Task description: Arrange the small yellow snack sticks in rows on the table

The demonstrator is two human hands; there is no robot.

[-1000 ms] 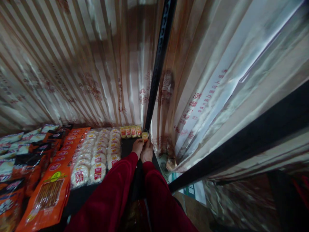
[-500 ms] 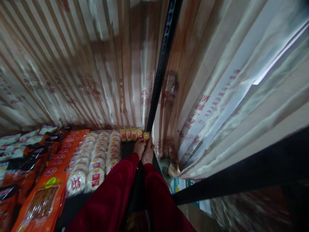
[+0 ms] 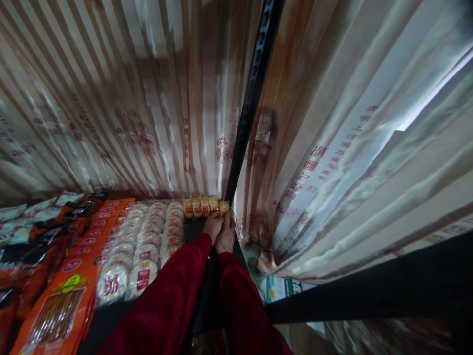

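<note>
Both my arms, in dark red sleeves, reach to the back right corner of a black shelf (image 3: 195,234). My left hand (image 3: 213,227) and my right hand (image 3: 225,236) are close together with fingers closed on a small yellow snack packet (image 3: 223,206). This packet is at the foot of a black slotted upright (image 3: 247,118). Just left of it, a row of similar yellow packets (image 3: 201,207) lines the back edge. The fingertips are small and partly hidden behind the hands.
Rows of round white wrapped cakes (image 3: 142,276) lie left of my arms. Further left are orange snack bags (image 3: 59,301) and black-and-orange bags (image 3: 33,266). A pleated printed curtain (image 3: 148,113) hangs behind. A black bar (image 3: 369,291) crosses at the right.
The view has shifted slightly, so the goods at left sit a little further left. Both hands stay at the same corner packet.
</note>
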